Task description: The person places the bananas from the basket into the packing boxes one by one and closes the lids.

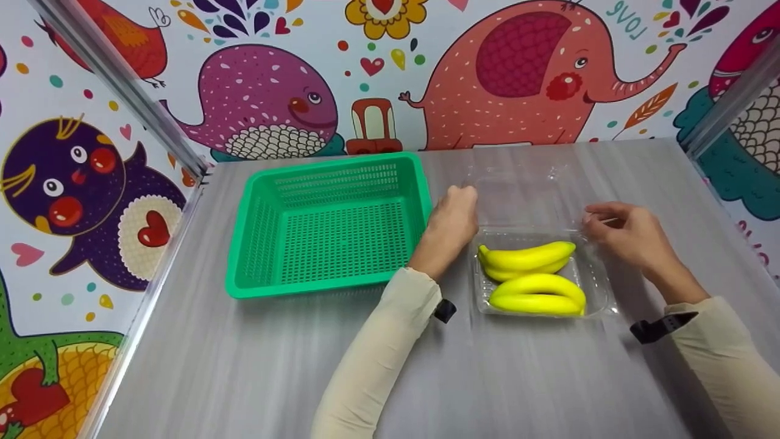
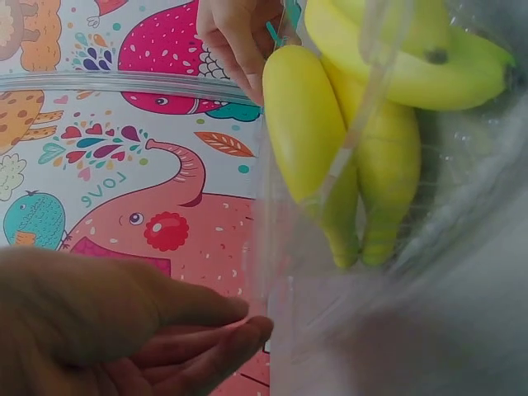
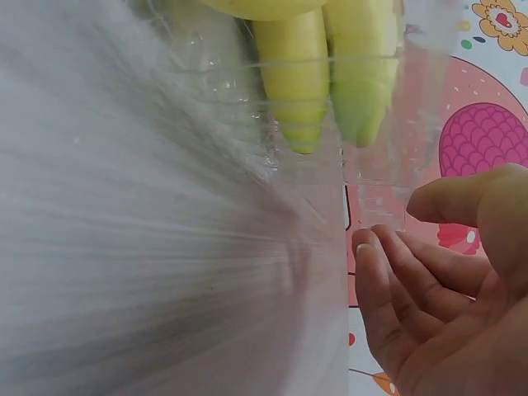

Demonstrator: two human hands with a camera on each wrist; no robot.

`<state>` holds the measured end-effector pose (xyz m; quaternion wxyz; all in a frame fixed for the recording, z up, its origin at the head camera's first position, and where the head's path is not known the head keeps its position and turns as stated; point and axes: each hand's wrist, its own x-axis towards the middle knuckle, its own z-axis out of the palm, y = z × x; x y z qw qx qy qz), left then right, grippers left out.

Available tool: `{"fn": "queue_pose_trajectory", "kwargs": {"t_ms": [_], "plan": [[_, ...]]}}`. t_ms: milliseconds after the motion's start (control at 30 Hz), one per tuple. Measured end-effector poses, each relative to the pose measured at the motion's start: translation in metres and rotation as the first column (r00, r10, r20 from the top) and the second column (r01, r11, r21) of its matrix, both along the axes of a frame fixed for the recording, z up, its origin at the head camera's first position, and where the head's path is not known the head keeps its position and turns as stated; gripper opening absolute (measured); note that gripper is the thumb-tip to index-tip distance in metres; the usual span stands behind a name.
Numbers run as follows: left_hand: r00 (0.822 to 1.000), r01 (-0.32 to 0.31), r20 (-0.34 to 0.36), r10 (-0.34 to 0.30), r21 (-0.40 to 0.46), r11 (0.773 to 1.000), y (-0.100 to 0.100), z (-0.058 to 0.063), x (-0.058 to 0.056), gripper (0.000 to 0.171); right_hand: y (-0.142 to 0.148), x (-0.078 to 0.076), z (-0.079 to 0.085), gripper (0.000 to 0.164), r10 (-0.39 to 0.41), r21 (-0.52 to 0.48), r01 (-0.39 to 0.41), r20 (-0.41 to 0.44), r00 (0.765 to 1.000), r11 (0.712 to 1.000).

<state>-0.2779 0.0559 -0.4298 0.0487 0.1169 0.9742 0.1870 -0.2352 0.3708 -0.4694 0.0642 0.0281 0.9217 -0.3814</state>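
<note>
A clear plastic clamshell box (image 1: 600, 286) stands on the table with its lid (image 1: 518, 198) swung back toward the wall. Inside lie two pairs of yellow bananas (image 1: 530, 259), one behind the other. At the lid's left edge, my left hand (image 1: 451, 222) pinches the thin plastic between thumb and fingers. My right hand (image 1: 631, 235) holds the lid's right side near the hinge. In the right wrist view, the thumb and fingertips (image 3: 371, 239) stand a little apart around the clear plastic. Transparency makes the exact contact faint.
A green plastic basket (image 1: 237, 268), with nothing in it, stands left of the box, close beside my left forearm. Behind the grey table (image 1: 244, 366) rises a wall (image 1: 390, 36) printed with cartoon animals. Another printed panel (image 1: 36, 268) borders the left side.
</note>
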Motion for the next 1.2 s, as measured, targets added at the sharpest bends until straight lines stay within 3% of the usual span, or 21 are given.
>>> {"fn": "queue_pose_trajectory", "kwargs": {"t_ms": [367, 500, 700, 933, 1200], "plan": [[0.998, -0.045, -0.046, 0.05, 0.09, 0.995, -0.012, 0.008, 0.0, 0.045, -0.006, -0.005, 0.015, 0.047, -0.034, 0.02, 0.036, -0.097, 0.995, 0.999], [0.998, -0.039, -0.045, 0.045, 0.125, 0.991, -0.016, 0.009, 0.001, 0.04, -0.005, -0.002, 0.018, 0.045, -0.049, 0.025, 0.052, -0.108, 0.993, 0.998], [0.995, 0.018, -0.099, -0.001, 0.168, 0.986, -0.021, 0.009, 0.007, 0.025, -0.003, 0.009, 0.023, 0.042, -0.078, 0.002, 0.079, -0.15, 0.986, 0.997], [0.995, 0.015, -0.097, 0.002, 0.175, 0.984, -0.019, 0.011, 0.019, 0.03, -0.001, 0.027, 0.027, 0.049, -0.099, -0.039, 0.094, -0.165, 0.981, 0.995], [0.981, 0.065, -0.192, -0.008, 0.29, 0.955, -0.025, 0.013, 0.025, 0.025, -0.002, 0.041, 0.034, 0.045, -0.15, -0.125, 0.128, -0.188, 0.971, 0.984]]}}
